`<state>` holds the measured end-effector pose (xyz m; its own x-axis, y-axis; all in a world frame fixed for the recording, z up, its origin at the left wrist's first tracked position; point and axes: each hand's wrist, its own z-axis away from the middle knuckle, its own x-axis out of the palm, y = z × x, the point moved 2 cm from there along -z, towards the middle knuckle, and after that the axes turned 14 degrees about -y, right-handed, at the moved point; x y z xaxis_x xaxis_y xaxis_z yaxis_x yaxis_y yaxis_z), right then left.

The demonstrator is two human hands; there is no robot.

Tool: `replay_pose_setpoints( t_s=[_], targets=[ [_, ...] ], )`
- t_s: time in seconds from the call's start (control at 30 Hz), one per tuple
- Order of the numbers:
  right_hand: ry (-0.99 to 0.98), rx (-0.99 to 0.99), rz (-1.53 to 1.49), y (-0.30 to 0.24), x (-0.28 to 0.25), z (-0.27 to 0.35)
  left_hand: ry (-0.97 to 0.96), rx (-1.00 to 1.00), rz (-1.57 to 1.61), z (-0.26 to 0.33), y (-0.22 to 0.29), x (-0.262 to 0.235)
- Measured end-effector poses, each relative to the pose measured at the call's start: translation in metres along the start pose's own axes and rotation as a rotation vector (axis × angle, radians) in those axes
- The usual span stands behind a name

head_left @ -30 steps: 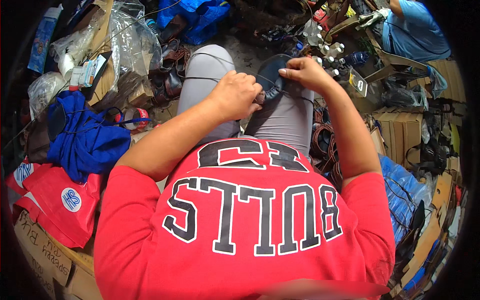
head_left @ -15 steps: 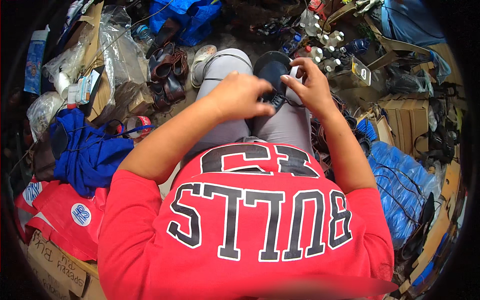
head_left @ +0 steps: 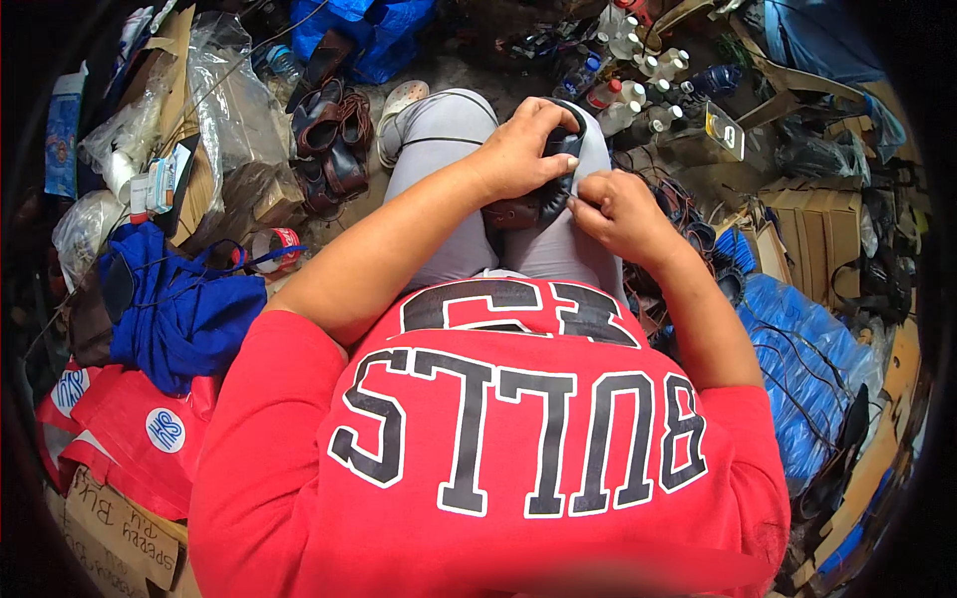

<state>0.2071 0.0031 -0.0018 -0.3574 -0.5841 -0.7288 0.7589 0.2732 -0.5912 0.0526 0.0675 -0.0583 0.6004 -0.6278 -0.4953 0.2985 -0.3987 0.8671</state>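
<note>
Head: shoe (head_left: 551,202) ptly behind L hand (head_left: 528,151)

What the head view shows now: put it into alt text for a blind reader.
Person in a red shirt, left hand holding a dark shoe on their right thigh, right hand curled at its edge. Brown shoes and plastic bottles sit further ahead.
</note>
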Motion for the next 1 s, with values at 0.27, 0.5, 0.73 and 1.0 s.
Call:
replay_pose_setpoints(
  t_s=[0.27,0.5,0.73,1.0],
  targets=[
    [0.219,-0.062,-0.442,-0.011,-0.021,0.049,-0.124,-0.014,0.008,-0.004,-0.003,-0.022],
    [0.223,0.001,-0.142,-0.004,-0.008,0.027,-0.359,0.006,-0.028,-0.020,0.003,-0.050],
    [0.194,0.026,-0.001,-0.002,-0.009,0.018,-0.517,-0.023,0.094,-0.017,0.006,-0.052],
    [0.190,0.028,0.073,-0.015,-0.012,0.012,-0.557,-0.098,0.124,-0.016,-0.001,-0.051]
  ],
)
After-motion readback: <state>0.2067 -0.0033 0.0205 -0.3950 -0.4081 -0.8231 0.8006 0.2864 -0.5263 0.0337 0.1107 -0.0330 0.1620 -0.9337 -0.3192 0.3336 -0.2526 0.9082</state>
